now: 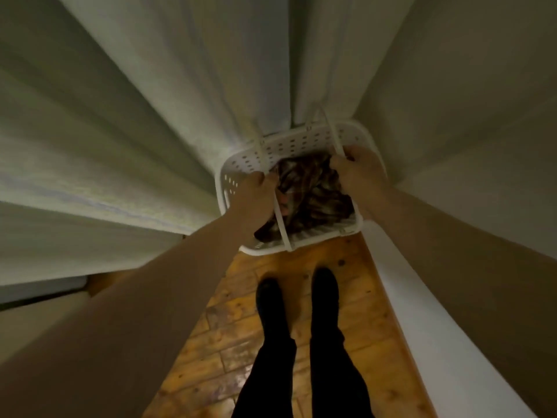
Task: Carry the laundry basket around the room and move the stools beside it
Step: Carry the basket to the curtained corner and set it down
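Note:
A white perforated laundry basket (289,144) sits low in front of me in a corner, against long pale curtains. Dark plaid clothes (310,194) fill it. My left hand (254,193) is closed around one thin white handle at the basket's left side. My right hand (358,165) is closed around the other handle at the right side. Whether the basket rests on the floor or hangs just above it I cannot tell. No stool is in view.
Pale curtains (150,116) hang on the left and ahead. A plain wall (467,116) with a white baseboard (422,312) runs along the right. My two legs in dark trousers (301,342) stand on a narrow strip of wooden parquet floor (229,342).

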`<state>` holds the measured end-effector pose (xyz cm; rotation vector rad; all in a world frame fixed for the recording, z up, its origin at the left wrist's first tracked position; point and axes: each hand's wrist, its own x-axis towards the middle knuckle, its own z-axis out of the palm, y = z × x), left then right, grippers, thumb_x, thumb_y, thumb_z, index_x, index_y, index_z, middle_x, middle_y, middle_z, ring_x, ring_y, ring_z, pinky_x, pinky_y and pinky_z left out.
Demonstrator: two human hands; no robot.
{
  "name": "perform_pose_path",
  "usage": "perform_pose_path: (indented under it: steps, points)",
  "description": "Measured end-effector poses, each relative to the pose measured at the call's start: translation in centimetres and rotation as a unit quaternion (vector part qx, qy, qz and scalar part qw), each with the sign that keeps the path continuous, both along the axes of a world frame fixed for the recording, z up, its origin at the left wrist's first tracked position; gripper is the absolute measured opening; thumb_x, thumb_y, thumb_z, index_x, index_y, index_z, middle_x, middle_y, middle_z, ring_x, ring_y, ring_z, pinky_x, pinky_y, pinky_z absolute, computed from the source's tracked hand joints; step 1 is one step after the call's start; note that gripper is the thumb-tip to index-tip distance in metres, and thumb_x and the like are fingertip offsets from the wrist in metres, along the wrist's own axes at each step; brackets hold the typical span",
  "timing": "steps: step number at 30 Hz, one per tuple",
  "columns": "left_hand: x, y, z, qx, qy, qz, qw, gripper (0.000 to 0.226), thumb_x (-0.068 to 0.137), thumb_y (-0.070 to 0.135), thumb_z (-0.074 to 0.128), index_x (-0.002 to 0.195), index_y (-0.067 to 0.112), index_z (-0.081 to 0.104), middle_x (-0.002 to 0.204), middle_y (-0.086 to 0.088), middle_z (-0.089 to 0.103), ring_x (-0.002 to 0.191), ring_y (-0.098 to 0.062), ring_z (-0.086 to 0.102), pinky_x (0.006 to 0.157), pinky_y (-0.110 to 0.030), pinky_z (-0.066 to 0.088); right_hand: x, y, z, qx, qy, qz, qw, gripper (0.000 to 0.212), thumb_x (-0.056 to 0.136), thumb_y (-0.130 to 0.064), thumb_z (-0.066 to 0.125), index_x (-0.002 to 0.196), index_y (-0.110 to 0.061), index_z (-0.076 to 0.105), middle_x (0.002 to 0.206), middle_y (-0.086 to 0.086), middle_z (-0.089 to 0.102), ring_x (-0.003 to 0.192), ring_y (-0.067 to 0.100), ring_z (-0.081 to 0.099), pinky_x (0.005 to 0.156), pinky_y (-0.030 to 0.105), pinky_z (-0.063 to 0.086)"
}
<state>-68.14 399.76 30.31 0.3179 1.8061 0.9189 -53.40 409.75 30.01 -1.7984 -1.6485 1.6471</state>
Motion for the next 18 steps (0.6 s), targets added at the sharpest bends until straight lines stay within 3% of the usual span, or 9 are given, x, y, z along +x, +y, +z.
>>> perform_pose_path:
  steps: [3,6,10,13,15,18]
  points:
    - [-0.2,1.4,-5.2,-0.043,-0.011,-0.064,0.997,0.017,0.103,0.022,0.041,0.109,0.010,0.052,0.084,-0.010,0.067,0.074,-0.028,0.071,0.064,-0.037,0.062,0.2,1.1,-5.3,-0.047,0.009,0.010,0.999,0.033,0.092,-0.031,0.051,0.121,-0.023,0.063,0.105,0.000,0.064,0.097,0.020,0.058,0.085,0.038,0.048]
    - [0.2,2.6,-10.0,-0.062,-0.021,-0.088,0.994,0.023,0.104,0.020,0.039,0.118,0.007,0.052,0.091,-0.014,0.067,0.080,-0.030,0.070,0.068,-0.043,0.061,0.3,2.2,-9.9,-0.097,0.001,0.004,0.995,0.018,0.092,-0.030,0.053,0.107,-0.029,0.062,0.100,0.001,0.065,0.094,0.022,0.062,0.094,0.047,0.053]
    - [1.1,4.1,-15.5,-0.070,-0.030,-0.066,0.995,0.029,0.104,0.023,0.039,0.127,0.009,0.049,0.103,-0.018,0.066,0.077,-0.026,0.070,0.058,-0.036,0.059,0.2,4.0,-15.7,-0.123,-0.004,0.020,0.992,0.010,0.090,-0.032,0.053,0.090,-0.028,0.063,0.089,0.004,0.065,0.084,0.021,0.063,0.091,0.049,0.055]
    - [1.4,4.9,-19.2,-0.075,-0.035,-0.046,0.996,0.030,0.104,0.022,0.039,0.127,0.006,0.050,0.108,-0.020,0.065,0.076,-0.024,0.068,0.051,-0.029,0.057,0.1,5.3,-19.5,-0.130,-0.012,0.013,0.991,0.009,0.086,-0.034,0.055,0.088,-0.030,0.064,0.095,0.005,0.068,0.095,0.026,0.065,0.093,0.049,0.054]
    - [1.8,5.4,-21.3,-0.073,-0.034,-0.030,0.996,0.029,0.104,0.021,0.038,0.125,0.005,0.051,0.105,-0.017,0.065,0.075,-0.022,0.067,0.048,-0.026,0.054,-0.1,5.7,-21.6,-0.131,-0.014,0.006,0.991,0.012,0.086,-0.033,0.055,0.091,-0.028,0.066,0.100,0.007,0.069,0.098,0.029,0.065,0.094,0.050,0.053]
    - [2.4,5.5,-24.3,-0.075,-0.012,-0.017,0.997,0.027,0.103,0.021,0.039,0.123,0.009,0.053,0.107,-0.013,0.066,0.082,-0.026,0.068,0.056,-0.030,0.054,-0.3,5.7,-24.8,-0.130,-0.016,0.006,0.991,0.021,0.087,-0.033,0.054,0.104,-0.025,0.065,0.108,0.005,0.066,0.099,0.023,0.062,0.097,0.051,0.051]
